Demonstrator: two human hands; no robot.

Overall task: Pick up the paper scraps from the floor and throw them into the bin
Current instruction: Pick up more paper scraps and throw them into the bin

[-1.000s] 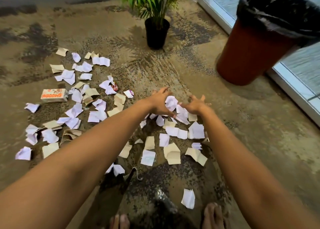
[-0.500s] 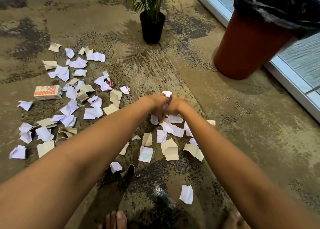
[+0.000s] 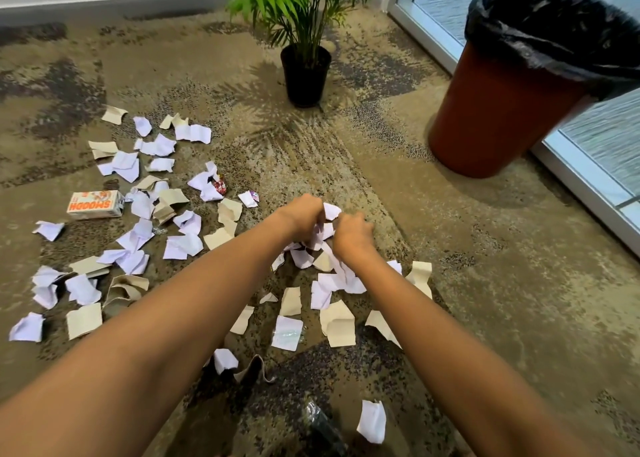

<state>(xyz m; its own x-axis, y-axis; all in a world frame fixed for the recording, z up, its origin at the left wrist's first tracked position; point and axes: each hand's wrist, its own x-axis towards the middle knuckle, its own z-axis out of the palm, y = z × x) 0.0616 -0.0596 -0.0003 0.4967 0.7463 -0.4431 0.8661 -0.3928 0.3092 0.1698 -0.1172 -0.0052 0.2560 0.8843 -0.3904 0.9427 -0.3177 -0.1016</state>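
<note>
Several white and beige paper scraps [image 3: 180, 238] lie scattered over the patterned carpet, mostly to the left and in the middle. My left hand [image 3: 304, 216] and my right hand [image 3: 351, 235] are close together at the centre, fingers curled round a bunch of white scraps [image 3: 327, 230] gathered between them. More scraps [image 3: 337, 321] lie just below my hands. The brown bin [image 3: 498, 117] with a black liner stands at the upper right, well apart from both hands.
A potted palm [image 3: 304, 72] stands at the top centre. An orange and white carton [image 3: 95, 204] lies among the scraps at the left. A glass door frame [image 3: 585, 176] runs along the right behind the bin. A dark plastic wrapper [image 3: 320, 422] lies near the bottom.
My hands, spread apart over the scraps a second ago, have come together and closed on a bunch of white scraps. The view has tilted up slightly.
</note>
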